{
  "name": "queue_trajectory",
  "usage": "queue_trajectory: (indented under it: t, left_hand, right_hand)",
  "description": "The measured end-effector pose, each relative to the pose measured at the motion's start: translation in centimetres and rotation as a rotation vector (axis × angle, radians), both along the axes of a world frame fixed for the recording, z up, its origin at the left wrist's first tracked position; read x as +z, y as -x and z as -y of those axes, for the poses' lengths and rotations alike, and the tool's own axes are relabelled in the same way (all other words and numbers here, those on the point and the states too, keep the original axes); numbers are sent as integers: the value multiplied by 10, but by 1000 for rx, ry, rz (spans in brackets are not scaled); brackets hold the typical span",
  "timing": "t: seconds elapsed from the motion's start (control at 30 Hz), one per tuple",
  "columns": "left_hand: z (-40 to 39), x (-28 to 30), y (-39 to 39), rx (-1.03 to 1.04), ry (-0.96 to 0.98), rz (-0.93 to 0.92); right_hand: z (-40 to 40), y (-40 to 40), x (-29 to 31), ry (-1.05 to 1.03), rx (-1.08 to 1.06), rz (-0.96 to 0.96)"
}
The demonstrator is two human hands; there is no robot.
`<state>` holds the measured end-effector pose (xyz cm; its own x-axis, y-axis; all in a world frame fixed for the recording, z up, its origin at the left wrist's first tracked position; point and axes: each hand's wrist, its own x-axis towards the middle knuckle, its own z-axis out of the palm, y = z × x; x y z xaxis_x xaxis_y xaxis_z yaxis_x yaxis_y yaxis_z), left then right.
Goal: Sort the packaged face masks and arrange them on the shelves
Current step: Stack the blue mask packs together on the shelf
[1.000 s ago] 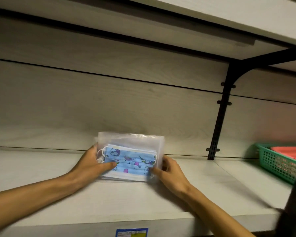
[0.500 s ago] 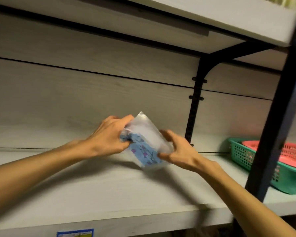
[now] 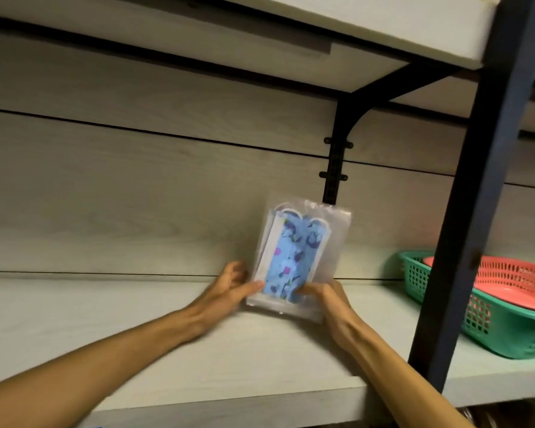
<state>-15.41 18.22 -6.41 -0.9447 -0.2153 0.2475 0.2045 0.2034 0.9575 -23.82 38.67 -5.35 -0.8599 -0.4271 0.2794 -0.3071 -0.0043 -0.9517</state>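
- Head view: packet of face masks (image 3: 294, 257) stands on end on the shelf (image 3: 136, 335), top leaning twd the back panel (image 3: 136, 196); clear plastic bag w/ blue patterned masks inside, white ear loops at the top.
- Left hand (image 3: 229, 288) grasps the packet's lower left edge, thumb on the front, fingers curled behind. Right hand (image 3: 325, 296) pinches the lower right corner, thumb on the front face. So both grips are clenched on the packet, down low; most of the packet rises above them.
- Handling, my read: v. light, soft, floppy. Thin film probably slick & crinkly, so it could slide betw. fingers or sag if held by one corner. Not fragile; squeezing won't hurt the masks, though it creases the bag.
- Where to hold: the two bottom corners or side edges, as now, w/ thumb in front & fingers behind; the mask stack inside gives the only stiffness, so grip over it, not the empty film margin.
- Risk: stood on end it likely tips fwd unless propped against the panel.
- Right of the right grip: black bracket (image 3: 337, 156), dark post (image 3: 476, 211), green basket (image 3: 507, 332) w/ a red basket (image 3: 513, 282) nested in it; well apart from the packet.
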Motion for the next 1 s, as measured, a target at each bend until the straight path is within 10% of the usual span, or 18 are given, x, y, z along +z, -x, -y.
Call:
queue_trajectory:
  t: [0.5,0.8,1.0]
  left_hand:
    - [11,-19,1,121,447,-78]
    - [5,-16,-3,79,208,-26]
    - [2,-15,-10,160,470,-122]
  right_hand:
    - [0,-2,-21,-189,81,-222]
    - [3,5,-16,-128,72,-62]
    - [4,-5,-14,-102,19,-186]
